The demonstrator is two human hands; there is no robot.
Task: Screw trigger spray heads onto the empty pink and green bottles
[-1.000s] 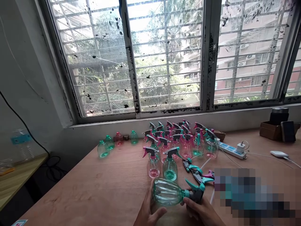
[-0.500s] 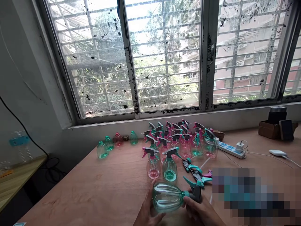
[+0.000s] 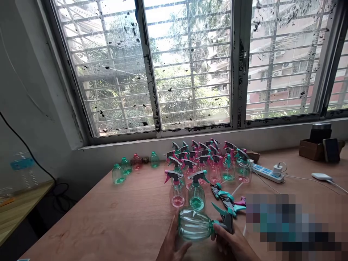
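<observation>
A clear green spray bottle point(image 3: 194, 224) lies sideways in the air between my hands, its base to the left. My left hand point(image 3: 174, 241) is wrapped around the base end, thumb below. At the neck, my right hand point(image 3: 231, 239) grips the collar below the black and teal spray head point(image 3: 226, 217), whose trigger points up and left. Just beyond the held bottle stand a pink spray bottle point(image 3: 178, 190) and a green spray bottle point(image 3: 197, 192), both upright with heads on. Loose spray heads point(image 3: 230, 203) lie to the right of them.
Several pink and green spray bottles point(image 3: 214, 168) crowd together near the window wall. Headless bottles point(image 3: 119, 174) stand at the back left. A white power strip point(image 3: 268, 172) with cables, a white adapter point(image 3: 321, 177) and a brown box point(image 3: 311, 149) are at the right. One table area is pixelated.
The held bottle's base end has tilted slightly upward and shifted a little to the right. Both hands keep their hold on it.
</observation>
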